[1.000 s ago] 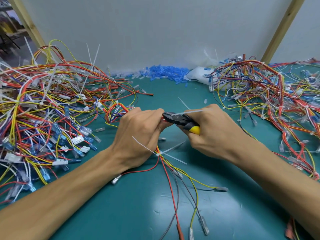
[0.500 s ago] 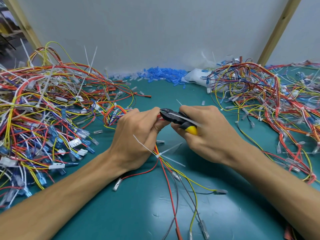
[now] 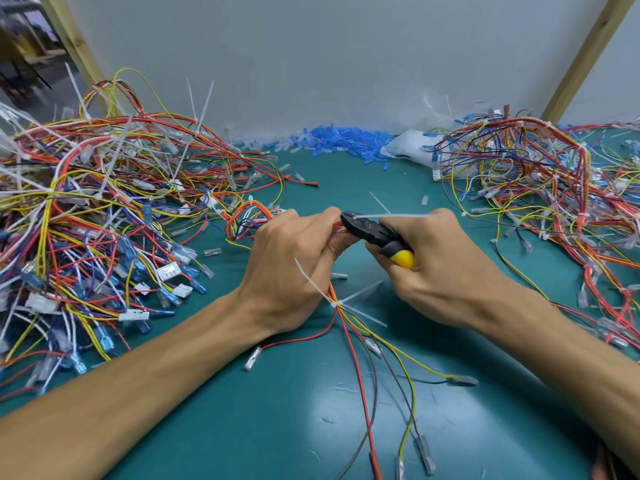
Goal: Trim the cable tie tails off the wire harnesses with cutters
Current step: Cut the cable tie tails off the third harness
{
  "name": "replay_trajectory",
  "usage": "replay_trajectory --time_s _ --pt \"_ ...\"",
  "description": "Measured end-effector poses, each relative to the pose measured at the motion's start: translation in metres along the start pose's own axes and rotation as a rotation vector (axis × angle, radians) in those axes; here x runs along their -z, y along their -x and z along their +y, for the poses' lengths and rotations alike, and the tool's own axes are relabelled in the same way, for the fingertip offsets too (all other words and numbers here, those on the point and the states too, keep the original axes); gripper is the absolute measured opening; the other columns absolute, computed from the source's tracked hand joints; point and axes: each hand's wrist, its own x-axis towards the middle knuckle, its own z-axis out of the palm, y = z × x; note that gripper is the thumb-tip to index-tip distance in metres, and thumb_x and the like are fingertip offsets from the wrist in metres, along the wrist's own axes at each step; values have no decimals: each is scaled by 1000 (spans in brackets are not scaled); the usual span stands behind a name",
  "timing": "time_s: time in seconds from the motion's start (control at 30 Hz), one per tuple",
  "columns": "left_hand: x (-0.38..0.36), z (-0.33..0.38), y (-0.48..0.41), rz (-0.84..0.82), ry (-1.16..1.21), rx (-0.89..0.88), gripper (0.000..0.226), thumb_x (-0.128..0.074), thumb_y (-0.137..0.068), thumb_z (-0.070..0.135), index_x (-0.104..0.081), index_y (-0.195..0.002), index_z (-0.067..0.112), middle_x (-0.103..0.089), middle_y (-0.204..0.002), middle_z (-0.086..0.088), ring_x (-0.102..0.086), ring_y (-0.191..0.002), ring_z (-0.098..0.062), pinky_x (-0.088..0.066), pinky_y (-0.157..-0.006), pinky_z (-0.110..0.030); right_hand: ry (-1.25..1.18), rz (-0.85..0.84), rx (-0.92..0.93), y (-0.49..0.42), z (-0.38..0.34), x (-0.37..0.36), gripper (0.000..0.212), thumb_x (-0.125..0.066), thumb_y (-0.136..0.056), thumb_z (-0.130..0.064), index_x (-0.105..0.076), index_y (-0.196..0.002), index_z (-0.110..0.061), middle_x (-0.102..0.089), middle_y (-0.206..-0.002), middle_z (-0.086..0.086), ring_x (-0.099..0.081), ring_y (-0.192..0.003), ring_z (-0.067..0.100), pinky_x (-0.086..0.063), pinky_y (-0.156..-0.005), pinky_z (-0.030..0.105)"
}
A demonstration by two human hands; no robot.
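Observation:
My left hand (image 3: 292, 268) grips a wire harness (image 3: 360, 336) of red, yellow and grey wires at the middle of the green mat. My right hand (image 3: 446, 271) holds black cutters (image 3: 372, 232) with yellow handle tips. The cutter jaws sit against the harness beside my left fingers, at the base of a white cable tie tail (image 3: 398, 215) that runs right over my right hand. Lower on the harness, another cable tie (image 3: 335, 303) has several white tails sticking out.
A big heap of harnesses (image 3: 104, 220) with long tie tails fills the left side. Another harness heap (image 3: 554, 202) lies on the right. Blue sleeves (image 3: 343, 142) and a white bag (image 3: 412, 148) sit against the back wall. A cut tail (image 3: 379, 201) lies on the mat.
The white tie tail lay angled down across the cutters half a second ago; now it runs level over my right hand again. Both hands have stayed in about the same place.

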Motion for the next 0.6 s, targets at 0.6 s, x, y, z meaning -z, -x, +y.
replay_trajectory --time_s 0.6 --pt "3 -3 -1 25 69 119 36 -48 -108 34 -44 -76 18 -28 -59 12 -43 -56 -37 -28 -56 -40 -55 139 31 -2 8 5 40 -64 -95 -28 -35 -67 -29 -33 -55 -3 -31 -55 21 -24 -50 25"
